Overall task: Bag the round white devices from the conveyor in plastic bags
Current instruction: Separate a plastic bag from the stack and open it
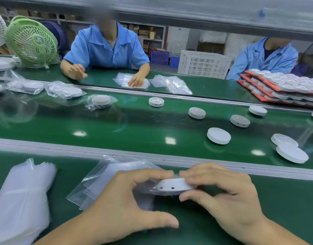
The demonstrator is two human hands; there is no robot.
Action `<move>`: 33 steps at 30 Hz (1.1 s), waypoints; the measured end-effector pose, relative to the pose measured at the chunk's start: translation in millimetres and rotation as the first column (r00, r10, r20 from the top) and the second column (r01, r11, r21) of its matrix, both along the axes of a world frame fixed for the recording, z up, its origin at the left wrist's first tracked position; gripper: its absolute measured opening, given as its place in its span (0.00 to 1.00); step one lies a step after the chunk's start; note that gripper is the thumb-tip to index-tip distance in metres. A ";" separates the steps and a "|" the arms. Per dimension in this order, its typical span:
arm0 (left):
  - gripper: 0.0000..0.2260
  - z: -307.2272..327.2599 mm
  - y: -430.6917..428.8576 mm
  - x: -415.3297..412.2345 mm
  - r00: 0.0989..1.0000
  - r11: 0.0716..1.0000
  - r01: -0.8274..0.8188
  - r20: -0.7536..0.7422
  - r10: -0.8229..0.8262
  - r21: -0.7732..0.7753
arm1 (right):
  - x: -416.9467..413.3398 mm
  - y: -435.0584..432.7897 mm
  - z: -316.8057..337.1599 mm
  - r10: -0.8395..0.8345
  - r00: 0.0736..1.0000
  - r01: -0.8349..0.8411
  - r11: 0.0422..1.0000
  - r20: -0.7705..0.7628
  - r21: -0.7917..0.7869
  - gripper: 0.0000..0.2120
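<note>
A round white device is held just above the near green bench, partly inside a clear plastic bag. My right hand grips the device between fingers on top and thumb below. My left hand holds the bag's edge over the device's left side with curled fingers. Several loose devices lie on the green conveyor, the nearest flat one to the right. Bagged devices sit on the belt's far left.
A small pile of empty bags lies under my left hand and a thick stack of bags at the near left. Two people in blue sit across the belt. Red trays of devices are stacked far right; a green fan stands far left.
</note>
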State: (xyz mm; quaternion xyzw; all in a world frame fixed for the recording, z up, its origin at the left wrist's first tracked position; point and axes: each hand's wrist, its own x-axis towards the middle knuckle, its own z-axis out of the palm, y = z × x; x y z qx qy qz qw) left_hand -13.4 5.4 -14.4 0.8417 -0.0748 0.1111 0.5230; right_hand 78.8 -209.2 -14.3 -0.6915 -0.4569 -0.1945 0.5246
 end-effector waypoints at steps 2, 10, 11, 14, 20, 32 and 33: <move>0.25 -1.9 -6.2 0.7 0.995 0.999 -0.044 0.092 0.044 -0.003 | -11.0 8.9 0.5 0.032 0.970 -0.002 0.993 -0.242 0.122 0.12; 0.20 -2.0 -12.0 7.0 0.951 0.885 -0.153 0.178 0.252 -0.439 | -5.7 41.7 23.2 0.180 0.780 -0.206 0.978 -0.599 0.026 0.24; 0.16 -0.1 -10.5 8.0 0.941 0.892 -0.159 0.207 0.266 -0.424 | -2.0 47.4 28.4 0.173 0.790 -0.204 0.979 -0.588 0.014 0.21; 0.04 2.1 -2.8 11.6 0.909 0.900 -0.211 0.261 0.324 -0.381 | 10.7 59.8 37.7 0.165 0.810 -0.224 0.974 -0.563 -0.036 0.08; 0.14 -3.8 6.9 14.4 0.883 0.869 -0.389 0.144 0.446 -0.304 | 37.7 77.3 35.5 0.006 0.917 -0.114 0.962 -0.399 -0.248 0.04; 0.11 -14.1 21.9 13.1 0.987 0.794 -0.153 0.133 0.091 0.588 | 234.4 137.6 29.9 -0.544 0.835 0.256 0.507 -0.075 -0.823 0.24; 0.11 -13.6 21.8 13.1 0.989 0.795 -0.139 0.124 0.080 0.590 | 234.1 130.9 22.7 -0.525 0.849 0.244 0.487 -0.058 -0.838 0.21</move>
